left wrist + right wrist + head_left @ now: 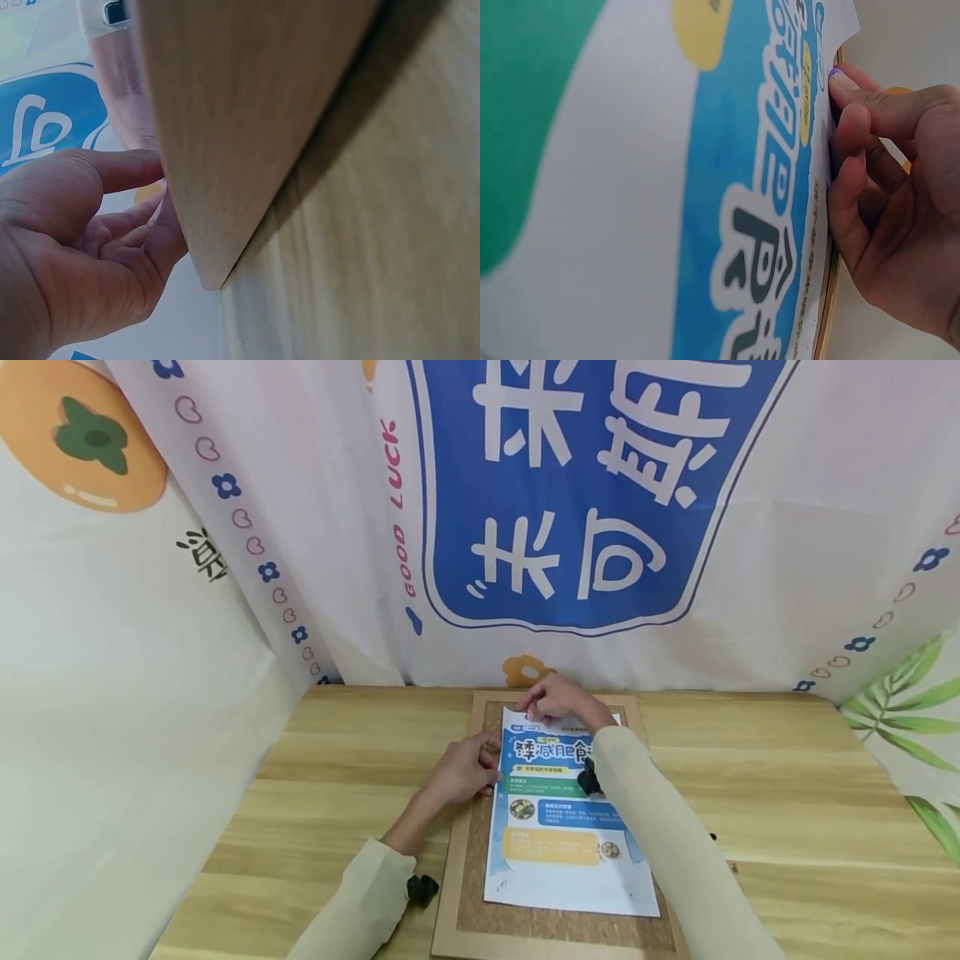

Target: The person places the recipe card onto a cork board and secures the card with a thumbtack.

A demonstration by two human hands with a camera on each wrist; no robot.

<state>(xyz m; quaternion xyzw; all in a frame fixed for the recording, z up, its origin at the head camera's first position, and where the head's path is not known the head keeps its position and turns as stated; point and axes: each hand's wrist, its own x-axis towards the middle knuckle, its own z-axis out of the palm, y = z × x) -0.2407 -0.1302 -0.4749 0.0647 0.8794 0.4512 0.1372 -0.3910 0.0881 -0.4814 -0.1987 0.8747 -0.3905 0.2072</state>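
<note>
A printed poster point(570, 892) in white, blue, green and yellow lies on a wood-framed cork board point(517, 920). My left hand point(467, 767) rests at the poster's upper left edge, fingers loosely bent. In the left wrist view its fingertips are hidden behind the board's frame point(225, 135). My right hand point(557, 697) is at the poster's top edge, near its upper left corner. In the right wrist view its thumb and finger pinch a small purple pin point(836, 71) against the paper; most of the pin is covered.
The board lies on a wood-grain table point(337, 760), close to a printed cloth backdrop point(360, 643). Tiny objects, one dark point(712, 837) and one reddish point(732, 866), lie on the table right of the board, beside my right sleeve point(675, 843).
</note>
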